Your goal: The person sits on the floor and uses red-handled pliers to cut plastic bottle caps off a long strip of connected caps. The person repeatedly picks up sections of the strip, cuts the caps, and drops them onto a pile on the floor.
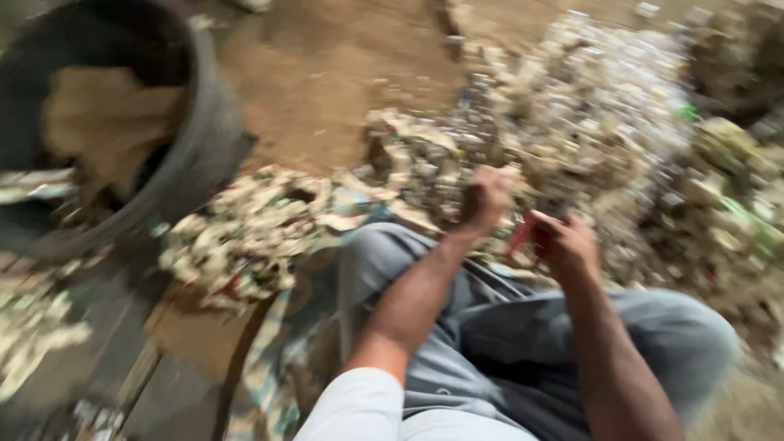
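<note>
The picture is blurred by motion. My left hand (485, 198) is closed at the near edge of a big heap of small pale scraps (588, 114); what its fingers grip is too blurred to tell. My right hand (567, 242) is closed around a small red object (524, 231) just in front of the heap. Both forearms reach out over my knees in grey trousers (523, 327).
A large dark round tub (200, 139) with brown material inside stands at the upper left. A smaller pile of pale scraps (245, 237) lies beside it. Bare brown dirt floor (327, 73) stretches behind. More mixed scraps with green bits (735, 196) lie at the right.
</note>
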